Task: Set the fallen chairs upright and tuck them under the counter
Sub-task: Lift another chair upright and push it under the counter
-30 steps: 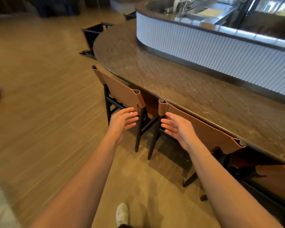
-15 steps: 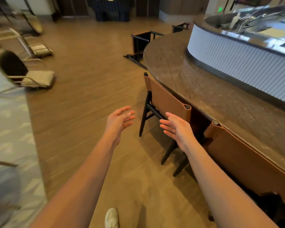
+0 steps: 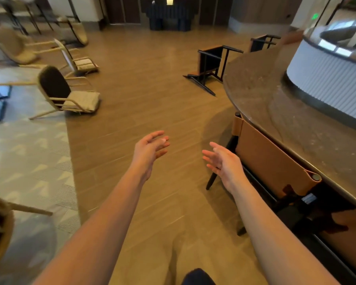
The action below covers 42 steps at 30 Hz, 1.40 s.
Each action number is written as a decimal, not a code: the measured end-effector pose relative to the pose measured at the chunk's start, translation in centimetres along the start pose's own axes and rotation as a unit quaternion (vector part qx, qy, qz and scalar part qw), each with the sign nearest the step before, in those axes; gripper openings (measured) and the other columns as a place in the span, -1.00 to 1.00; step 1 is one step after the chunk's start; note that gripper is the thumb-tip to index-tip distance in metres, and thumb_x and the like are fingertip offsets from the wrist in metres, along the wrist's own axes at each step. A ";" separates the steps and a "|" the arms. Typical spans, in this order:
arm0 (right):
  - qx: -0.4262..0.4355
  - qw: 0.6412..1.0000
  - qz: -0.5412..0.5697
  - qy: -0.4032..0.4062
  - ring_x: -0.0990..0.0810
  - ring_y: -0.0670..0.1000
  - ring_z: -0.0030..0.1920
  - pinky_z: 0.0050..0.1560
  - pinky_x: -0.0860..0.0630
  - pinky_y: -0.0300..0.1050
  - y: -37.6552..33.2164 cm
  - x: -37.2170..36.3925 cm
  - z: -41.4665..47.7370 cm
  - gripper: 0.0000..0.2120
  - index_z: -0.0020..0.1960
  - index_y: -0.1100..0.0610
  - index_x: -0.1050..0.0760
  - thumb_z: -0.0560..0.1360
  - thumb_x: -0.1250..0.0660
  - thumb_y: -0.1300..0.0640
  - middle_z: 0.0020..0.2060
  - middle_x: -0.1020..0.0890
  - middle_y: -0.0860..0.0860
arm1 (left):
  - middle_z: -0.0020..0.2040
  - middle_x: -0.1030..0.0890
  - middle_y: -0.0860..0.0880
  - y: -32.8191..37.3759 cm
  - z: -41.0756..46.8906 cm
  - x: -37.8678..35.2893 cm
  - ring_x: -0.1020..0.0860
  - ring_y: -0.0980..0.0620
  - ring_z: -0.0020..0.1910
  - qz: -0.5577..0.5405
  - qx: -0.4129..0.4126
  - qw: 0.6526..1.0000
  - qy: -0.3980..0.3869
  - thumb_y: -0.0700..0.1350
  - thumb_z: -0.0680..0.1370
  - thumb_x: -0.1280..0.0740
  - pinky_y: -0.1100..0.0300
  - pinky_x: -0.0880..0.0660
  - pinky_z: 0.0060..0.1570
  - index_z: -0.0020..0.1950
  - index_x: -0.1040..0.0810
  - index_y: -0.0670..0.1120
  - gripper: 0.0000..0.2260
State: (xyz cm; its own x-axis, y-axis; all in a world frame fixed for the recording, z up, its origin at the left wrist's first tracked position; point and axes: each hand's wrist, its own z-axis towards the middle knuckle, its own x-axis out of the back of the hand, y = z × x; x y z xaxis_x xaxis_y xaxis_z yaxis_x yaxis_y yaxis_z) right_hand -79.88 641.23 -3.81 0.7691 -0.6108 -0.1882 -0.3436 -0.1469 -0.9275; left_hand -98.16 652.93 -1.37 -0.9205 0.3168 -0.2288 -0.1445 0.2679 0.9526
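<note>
the counter (image 3: 292,120) is a dark, speckled stone slab with a rounded edge, curving round a white ribbed wall (image 3: 327,83). a tucked chair (image 3: 269,161) stands upright against its edge: a smooth tan leather back wrapped round black round posts, its seat hidden under the slab. the fallen chair (image 3: 209,66) lies on its side on the wood-plank floor (image 3: 144,103) near the far curve of the counter, thin black legs pointing sideways. a second fallen chair (image 3: 262,43) lies beyond it, partly hidden by the counter's edge.

both bare forearms reach forward over the floor. the left hand (image 3: 150,149) is raised with its palm turned inward, its fingers (image 3: 162,140) loosely spread and holding nothing. the right hand (image 3: 224,161) faces it, palm inward, fingers (image 3: 209,159) relaxed and apart, empty, just beside the tucked chair's back without touching it.

at left, beige cushioned armchairs (image 3: 68,93) with curved pale frames lie tipped back at the edge of a grey patterned carpet (image 3: 29,161). everything is motion-blurred; a dark rounded shape at the bottom edge is cut off and cannot be made out.
</note>
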 end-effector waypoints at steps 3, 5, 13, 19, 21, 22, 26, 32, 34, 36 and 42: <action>-0.003 1.000 0.000 -0.011 -0.69 -0.06 -0.02 -0.13 -0.54 -0.14 -0.3 -3.2 3.9 -0.82 0.13 -0.08 -0.56 0.62 -0.22 0.06 -0.06 -0.73 -0.02 | 0.10 -0.64 -0.13 1.4 3.8 1.9 -0.61 -0.06 0.07 -0.008 0.001 1.000 0.013 -0.27 0.57 -0.28 0.10 -0.53 0.04 0.10 -0.56 -0.05 -0.82; -0.005 1.000 -0.003 -0.022 -0.69 -0.06 -0.02 -0.12 -0.53 -0.13 -0.6 -5.5 7.0 -0.84 0.09 -0.09 -0.56 0.61 -0.22 0.05 -0.06 -0.73 -0.02 | 0.09 -0.64 -0.13 2.3 6.8 3.2 -0.62 -0.06 0.07 -0.012 -0.001 1.000 0.021 -0.27 0.56 -0.29 0.11 -0.54 0.03 0.10 -0.56 -0.06 -0.82; -0.004 0.999 0.005 -0.048 -0.70 -0.04 -0.04 -0.19 -0.55 -0.16 -4.2 -13.8 22.2 -0.83 0.10 -0.05 -0.57 0.61 -0.22 0.05 -0.09 -0.73 0.00 | 0.09 -0.65 -0.12 6.4 21.4 6.1 -0.61 -0.08 0.10 -0.010 -0.009 0.999 0.049 -0.23 0.58 -0.28 0.06 -0.52 0.10 0.14 -0.55 -0.07 -0.82; 0.003 0.999 0.003 -0.054 -0.70 -0.04 -0.05 -0.14 -0.57 -0.16 -8.3 -18.7 33.0 -0.83 0.08 -0.06 -0.57 0.61 -0.21 0.07 -0.10 -0.73 0.00 | 0.08 -0.66 -0.11 9.7 32.9 5.9 -0.62 -0.07 0.10 -0.009 -0.008 0.999 0.050 -0.23 0.58 -0.28 0.03 -0.51 0.15 0.14 -0.55 -0.07 -0.82; 0.004 0.999 -0.003 -0.053 -0.70 -0.02 -0.03 -0.13 -0.57 -0.15 -9.2 -19.8 36.2 -0.82 0.12 -0.05 -0.57 0.61 -0.21 0.06 -0.08 -0.73 0.02 | 0.09 -0.66 -0.11 10.4 36.4 5.8 -0.62 -0.07 0.09 -0.010 -0.007 0.999 0.048 -0.24 0.57 -0.28 0.02 -0.51 0.15 0.15 -0.55 -0.08 -0.81; 0.003 0.999 -0.006 -0.050 -0.70 -0.02 -0.02 -0.13 -0.57 -0.15 -9.5 -20.2 37.6 -0.82 0.13 -0.04 -0.57 0.61 -0.22 0.06 -0.07 -0.73 0.02 | 0.09 -0.66 -0.12 10.7 38.0 5.7 -0.62 -0.07 0.09 -0.009 -0.004 0.999 0.048 -0.24 0.57 -0.27 0.02 -0.50 0.15 0.16 -0.55 -0.08 -0.80; 0.001 0.999 -0.003 -0.032 -0.70 -0.02 -0.03 -0.13 -0.57 -0.14 -10.4 -21.8 43.6 -0.82 0.11 -0.05 -0.57 0.60 -0.23 0.06 -0.08 -0.73 0.02 | 0.08 -0.66 -0.11 11.5 44.8 5.6 -0.62 -0.07 0.09 -0.007 0.005 0.999 0.038 -0.23 0.57 -0.28 0.03 -0.51 0.15 0.20 -0.54 -0.10 -0.79; 0.012 1.000 0.006 -0.002 -0.69 -0.03 -0.02 -0.13 -0.56 -0.13 -11.7 -24.7 53.6 -0.83 0.12 -0.07 -0.56 0.60 -0.23 0.05 -0.05 -0.72 0.02 | 0.08 -0.66 -0.09 12.3 56.6 6.2 -0.63 -0.04 0.08 0.005 0.016 1.000 0.009 -0.22 0.58 -0.28 0.06 -0.53 0.11 0.18 -0.56 -0.08 -0.81; 0.016 1.000 0.014 0.012 -0.69 -0.03 -0.01 -0.14 -0.55 -0.13 -12.5 -26.1 57.1 -0.83 0.11 -0.07 -0.57 0.60 -0.23 0.05 -0.05 -0.72 0.02 | 0.07 -0.66 -0.10 12.8 61.0 6.2 -0.63 -0.05 0.08 0.010 0.016 1.000 -0.004 -0.22 0.58 -0.28 0.05 -0.52 0.11 0.16 -0.56 -0.08 -0.81; 0.014 0.999 0.025 0.030 -0.69 -0.02 -0.01 -0.14 -0.55 -0.13 -13.5 -27.6 60.7 -0.84 0.09 -0.07 -0.57 0.60 -0.23 0.05 -0.06 -0.73 0.02 | 0.07 -0.67 -0.10 13.8 65.7 5.9 -0.63 -0.05 0.08 0.020 0.022 0.999 -0.020 -0.22 0.58 -0.28 0.05 -0.52 0.11 0.16 -0.56 -0.08 -0.82; 0.030 0.997 0.038 0.066 -0.69 -0.03 0.00 -0.11 -0.55 -0.12 -17.6 -30.7 70.2 -0.84 0.09 -0.07 -0.57 0.60 -0.23 0.05 -0.05 -0.72 0.02 | 0.06 -0.67 -0.08 16.9 78.2 4.4 -0.64 -0.03 0.06 0.036 0.020 0.997 -0.068 -0.19 0.58 -0.29 0.08 -0.54 0.06 0.11 -0.58 -0.03 -0.84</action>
State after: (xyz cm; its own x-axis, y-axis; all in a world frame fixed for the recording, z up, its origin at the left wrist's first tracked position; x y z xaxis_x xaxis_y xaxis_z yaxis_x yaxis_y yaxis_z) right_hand -59.65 717.17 -4.39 0.6625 -0.7163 -0.2190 -0.3630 -0.0514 -0.9304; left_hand -76.23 729.94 -1.98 -0.8696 0.4570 -0.1870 -0.0623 0.2741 0.9597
